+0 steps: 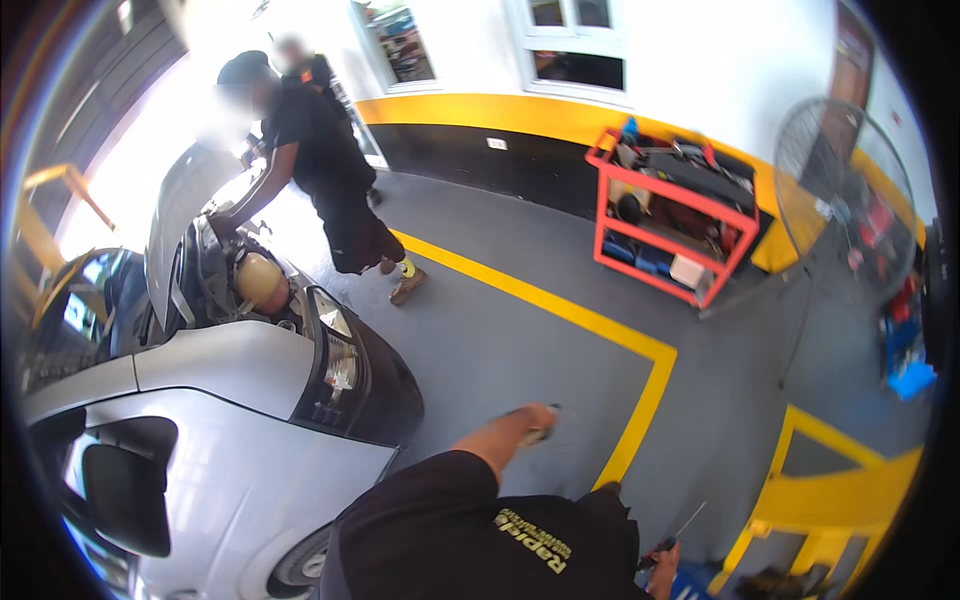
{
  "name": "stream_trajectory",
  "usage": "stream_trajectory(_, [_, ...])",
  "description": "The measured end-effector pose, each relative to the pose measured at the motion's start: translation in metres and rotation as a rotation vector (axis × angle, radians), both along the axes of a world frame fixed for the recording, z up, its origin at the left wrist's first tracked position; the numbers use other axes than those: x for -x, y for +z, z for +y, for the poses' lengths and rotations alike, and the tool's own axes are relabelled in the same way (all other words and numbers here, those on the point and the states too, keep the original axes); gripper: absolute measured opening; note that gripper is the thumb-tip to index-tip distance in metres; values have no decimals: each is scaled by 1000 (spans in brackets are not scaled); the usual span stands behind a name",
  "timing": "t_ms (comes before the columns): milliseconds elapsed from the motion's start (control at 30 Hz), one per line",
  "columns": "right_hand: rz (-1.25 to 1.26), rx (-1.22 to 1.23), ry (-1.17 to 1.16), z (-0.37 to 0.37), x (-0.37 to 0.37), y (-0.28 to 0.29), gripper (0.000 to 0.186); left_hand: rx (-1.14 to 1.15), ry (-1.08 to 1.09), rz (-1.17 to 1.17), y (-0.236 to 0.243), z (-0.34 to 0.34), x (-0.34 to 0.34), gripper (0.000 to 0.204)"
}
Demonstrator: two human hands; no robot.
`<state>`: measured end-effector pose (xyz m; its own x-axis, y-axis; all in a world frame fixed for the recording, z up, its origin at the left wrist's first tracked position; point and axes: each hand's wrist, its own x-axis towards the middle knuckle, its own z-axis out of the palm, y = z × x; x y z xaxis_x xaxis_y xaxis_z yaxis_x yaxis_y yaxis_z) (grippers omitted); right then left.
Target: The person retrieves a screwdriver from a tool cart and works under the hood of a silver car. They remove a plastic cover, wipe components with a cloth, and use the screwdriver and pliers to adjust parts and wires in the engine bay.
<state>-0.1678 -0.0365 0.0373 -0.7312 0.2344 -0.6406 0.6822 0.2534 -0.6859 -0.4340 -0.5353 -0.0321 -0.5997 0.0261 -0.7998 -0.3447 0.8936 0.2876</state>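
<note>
My left arm reaches out over the grey floor, and my left hand appears closed, its fingers blurred. A small grey and dark thing shows at it, too smeared to name. Low at the right, beside my body, my right hand is wrapped round the dark handle of a screwdriver. Its long thin shaft points up and to the right. On my left stands a silver car with its hood raised. Neither hand touches the car.
A co-worker in black leans into the engine bay; another person stands behind. A red tool cart is by the wall. A stand fan is at right, a yellow metal frame at lower right. Yellow lines mark the floor.
</note>
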Motion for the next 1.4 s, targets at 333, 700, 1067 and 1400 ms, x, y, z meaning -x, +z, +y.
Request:
stream_trajectory(333, [50, -56, 769, -125, 506, 40, 24, 430, 1030, 106, 17, -261, -78, 49])
stream_trajectory(700, [606, -157, 1600, -588, 896, 95, 28, -218, 1199, -364, -56, -96, 16, 55])
stream_trajectory(1067, [558, 30, 1732, -921, 1103, 106, 27, 70, 1736, 442, -32, -584, 377, 59])
stream_trajectory(1400, [666, -90, 1958, -1264, 1369, 92, 38, 257, 1760, 587, 6, -918, 625, 80])
